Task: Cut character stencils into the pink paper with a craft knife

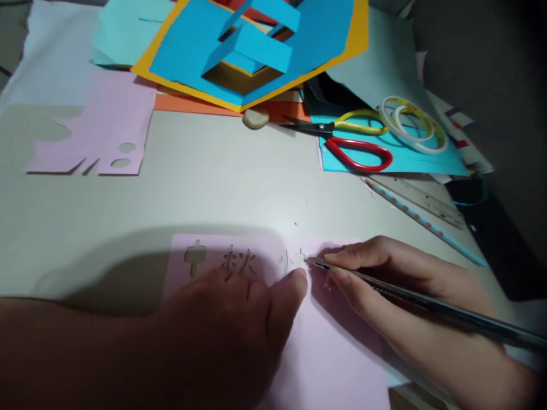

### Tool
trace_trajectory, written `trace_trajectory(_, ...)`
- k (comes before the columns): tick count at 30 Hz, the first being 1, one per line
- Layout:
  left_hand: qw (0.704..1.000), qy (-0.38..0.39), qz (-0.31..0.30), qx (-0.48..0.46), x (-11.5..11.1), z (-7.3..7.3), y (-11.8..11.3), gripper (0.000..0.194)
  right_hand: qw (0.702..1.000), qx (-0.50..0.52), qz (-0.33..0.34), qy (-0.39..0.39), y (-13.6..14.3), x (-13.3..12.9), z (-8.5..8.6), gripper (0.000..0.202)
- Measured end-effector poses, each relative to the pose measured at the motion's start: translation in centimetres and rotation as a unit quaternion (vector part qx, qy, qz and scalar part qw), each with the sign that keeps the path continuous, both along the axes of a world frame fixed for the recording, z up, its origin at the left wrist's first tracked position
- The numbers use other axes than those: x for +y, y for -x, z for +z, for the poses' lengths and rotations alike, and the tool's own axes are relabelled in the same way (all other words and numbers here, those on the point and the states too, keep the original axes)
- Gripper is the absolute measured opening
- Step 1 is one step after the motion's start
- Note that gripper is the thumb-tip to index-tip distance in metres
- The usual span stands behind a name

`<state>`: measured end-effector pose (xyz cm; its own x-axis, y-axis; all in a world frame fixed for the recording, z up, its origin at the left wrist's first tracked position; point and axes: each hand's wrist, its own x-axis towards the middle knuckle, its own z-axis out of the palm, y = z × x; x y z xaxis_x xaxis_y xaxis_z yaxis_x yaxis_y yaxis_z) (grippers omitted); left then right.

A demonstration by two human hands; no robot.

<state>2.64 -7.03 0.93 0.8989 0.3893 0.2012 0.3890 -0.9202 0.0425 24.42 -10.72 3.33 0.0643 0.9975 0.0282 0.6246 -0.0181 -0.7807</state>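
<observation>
A pink sheet of paper (333, 353) lies in front of me, with Chinese characters cut through it along its upper part. My left hand (231, 319) rests palm down on the sheet, its fingers bent and its thumb tip pressing just below the cut at the right. In my right hand (384, 285) is a slim dark craft knife (405, 296), pinched between thumb and fingers. The knife's tip touches the paper beside the rightmost character, close to my left thumb. The undersides of my left fingers are hidden.
Black scissors with yellow and red handles (359, 154) lie beyond the sheet, beside tape rolls (410, 125), a pencil (427, 222) and a clear ruler (423, 199). A blue-and-yellow pop-up card (252, 57) stands at the back, near a stone (256, 118). Cut pink scrap (111, 119) lies left.
</observation>
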Motion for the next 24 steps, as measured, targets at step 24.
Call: trace_trajectory(24,1.0,-0.003,0.021,0.007,0.0,0.2,-0.5,0.059,0.988,-0.085,0.102,-0.082,-0.3,-0.1,-0.1,0.008)
